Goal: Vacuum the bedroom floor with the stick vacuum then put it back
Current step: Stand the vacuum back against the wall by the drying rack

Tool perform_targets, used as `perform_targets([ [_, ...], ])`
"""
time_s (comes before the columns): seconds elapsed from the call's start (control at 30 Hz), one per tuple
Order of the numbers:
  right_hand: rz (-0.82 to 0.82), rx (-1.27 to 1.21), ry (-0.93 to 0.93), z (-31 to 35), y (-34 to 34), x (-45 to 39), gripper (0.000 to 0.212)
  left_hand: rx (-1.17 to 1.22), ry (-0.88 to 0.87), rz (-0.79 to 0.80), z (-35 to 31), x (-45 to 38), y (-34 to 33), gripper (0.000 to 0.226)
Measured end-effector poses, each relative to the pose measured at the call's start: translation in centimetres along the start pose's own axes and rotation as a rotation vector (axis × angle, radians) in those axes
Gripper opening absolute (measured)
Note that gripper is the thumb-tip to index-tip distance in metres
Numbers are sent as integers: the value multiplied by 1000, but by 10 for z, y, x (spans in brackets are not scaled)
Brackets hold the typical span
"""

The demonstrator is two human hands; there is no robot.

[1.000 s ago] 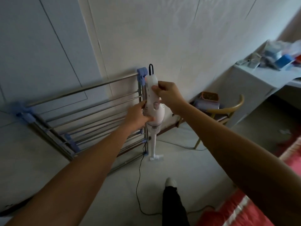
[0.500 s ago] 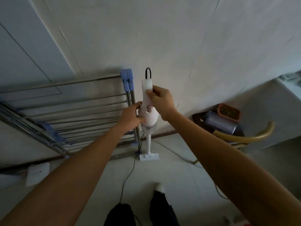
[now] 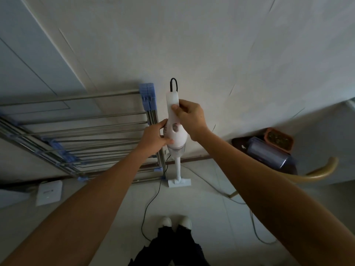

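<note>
Standing upright against the wall, white stick vacuum [image 3: 175, 135], floor head [image 3: 179, 182] flat on the pale tiled floor [image 3: 201, 217] right at the skirting. Gripped by both hands: right hand [image 3: 190, 120] wrapped round the slim handle near the top, fingers [image 3: 175, 108] curled closed on it with the thumb pressing the front; left hand [image 3: 155, 136] cupping the fatter motor body lower down, fingers closed against its left side. Black cord loop [image 3: 173, 84] sticking up from the handle's end, black cable [image 3: 151, 200] trailing down behind the tube and across the floor toward the feet [image 3: 175, 222]. Just beside the vacuum on the left, folded metal drying rack [image 3: 76, 139] with blue plastic joints, leaning on the wall; touching or only close, hard to tell. Small white square box [image 3: 49, 192] on the floor under the rack. To the right, well apart, wooden chair [image 3: 317, 173] with a curved back, carrying a bluish cylindrical container [image 3: 269, 153] and a brown box [image 3: 279, 139], possibly a tray, blurred at the frame edge. Dark trousers and white shoes at the bottom centre, toes pointing at the floor head.
</note>
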State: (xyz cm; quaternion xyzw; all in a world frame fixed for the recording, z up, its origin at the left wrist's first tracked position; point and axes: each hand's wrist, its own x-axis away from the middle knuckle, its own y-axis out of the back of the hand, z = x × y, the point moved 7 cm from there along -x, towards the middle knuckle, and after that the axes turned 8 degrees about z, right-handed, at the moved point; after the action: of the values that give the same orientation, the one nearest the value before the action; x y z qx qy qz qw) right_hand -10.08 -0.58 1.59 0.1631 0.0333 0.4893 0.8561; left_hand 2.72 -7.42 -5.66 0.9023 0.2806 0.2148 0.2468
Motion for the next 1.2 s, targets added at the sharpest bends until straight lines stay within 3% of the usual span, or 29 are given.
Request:
perform_targets([
  [0.23, -9, -31, -5, 4, 1, -16, 25, -19, 20, 23, 1, -20, 6, 76],
  [0.33, 10, -40, -19, 3, 0, -23, 11, -26, 12, 22, -1, -29, 7, 72],
  [0.43, -7, -50, -25, -3, 5, -29, 9, 6, 22, 49, 1, -42, 2, 75],
  [0.8, 75, -22, -31, -30, 11, -69, 24, -8, 121, 40, 5, -77, -13, 66],
  [1.03, 211, 136, 0, -33, 20, -112, 23, -85, 238, -111, -5, -97, -13, 51],
  [1.2, 279, 283, 75, -36, 25, -120, 14, -58, 279, -76, -1, -105, -19, 64],
])
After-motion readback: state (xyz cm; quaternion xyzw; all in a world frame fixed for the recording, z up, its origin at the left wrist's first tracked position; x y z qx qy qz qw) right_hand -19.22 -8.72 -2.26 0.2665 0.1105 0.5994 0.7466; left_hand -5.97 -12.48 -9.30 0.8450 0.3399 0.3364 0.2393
